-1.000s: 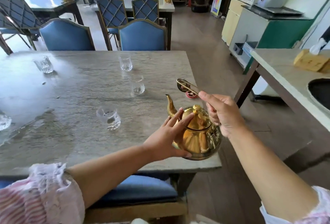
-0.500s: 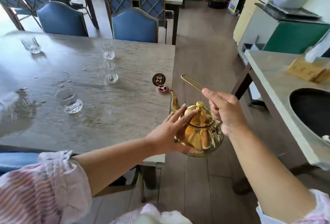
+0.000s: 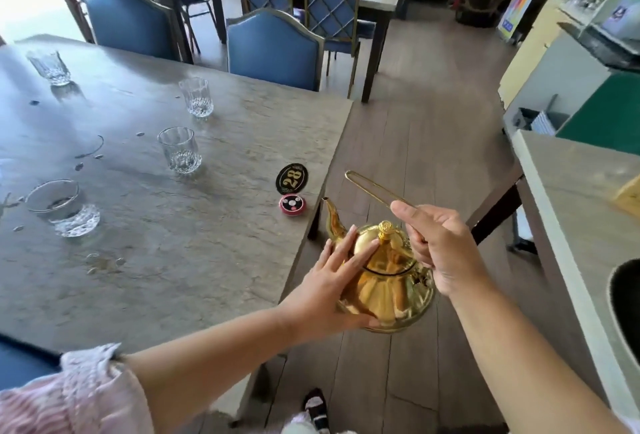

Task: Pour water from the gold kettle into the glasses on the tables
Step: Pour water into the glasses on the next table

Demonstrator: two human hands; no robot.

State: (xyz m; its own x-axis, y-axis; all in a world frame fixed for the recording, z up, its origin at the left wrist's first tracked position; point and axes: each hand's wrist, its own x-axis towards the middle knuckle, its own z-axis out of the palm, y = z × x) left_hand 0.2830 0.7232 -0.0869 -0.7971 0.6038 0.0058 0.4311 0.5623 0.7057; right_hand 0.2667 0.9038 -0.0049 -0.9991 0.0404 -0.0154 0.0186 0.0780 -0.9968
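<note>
The kettle (image 3: pixel 384 278) is now hanging off the table (image 3: pixel 214 246), out past its right edge and over the floor, where a second ago it was sitting above the table's near right corner. Judging by that, the person is carrying it away from this table, probably heading for the glasses elsewhere; no pouring is going on, as the spout is pointing up and away.

The right hand (image 3: pixel 440 250) is clamping the thin wire handle (image 3: pixel 374 188), which is sticking out forward and up from the fist, so the kettle's body is hanging below and to the left of that grip. The left hand (image 3: pixel 332 281) is lying open and flat against the kettle's left flank, fingertips (image 3: pixel 367 250) touching the lid, steadying rather than gripping.

Four glasses are standing on the table well to the left: the nearest glass (image 3: pixel 62 208) by the left side, another glass (image 3: pixel 180 149) mid-table, two farther back.
</note>
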